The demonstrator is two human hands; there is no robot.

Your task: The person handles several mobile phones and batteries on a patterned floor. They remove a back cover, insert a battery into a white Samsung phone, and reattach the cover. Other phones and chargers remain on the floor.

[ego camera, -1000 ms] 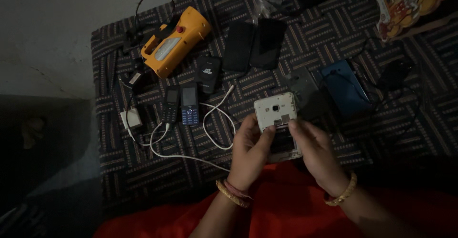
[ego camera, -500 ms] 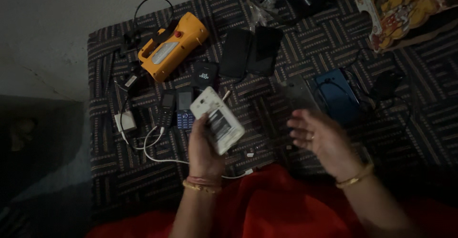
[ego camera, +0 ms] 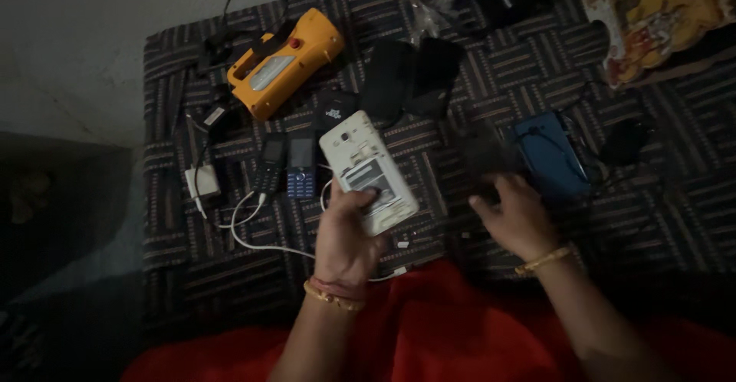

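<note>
My left hand (ego camera: pixel 345 232) holds a white phone (ego camera: pixel 366 169) with its back cover off, the open back facing up, above the patterned mat (ego camera: pixel 460 83). My right hand (ego camera: pixel 517 217) reaches out over the mat with fingers spread, its fingertips at a dark flat piece (ego camera: pixel 491 160) beside a blue phone case (ego camera: pixel 550 156). Whether it touches the dark piece is unclear in the dim light.
An orange torch (ego camera: pixel 284 62), two small keypad phones (ego camera: pixel 287 167), a white charger with cable (ego camera: pixel 201 181), dark phones (ego camera: pixel 410 79) and a black case (ego camera: pixel 622 143) lie on the mat. A printed bag (ego camera: pixel 652 14) sits at the far right. Red cloth (ego camera: pixel 429 328) covers my lap.
The white phone went from both hands to my left hand alone and moved left. My right hand let go and reached right toward the dark piece by the blue case.
</note>
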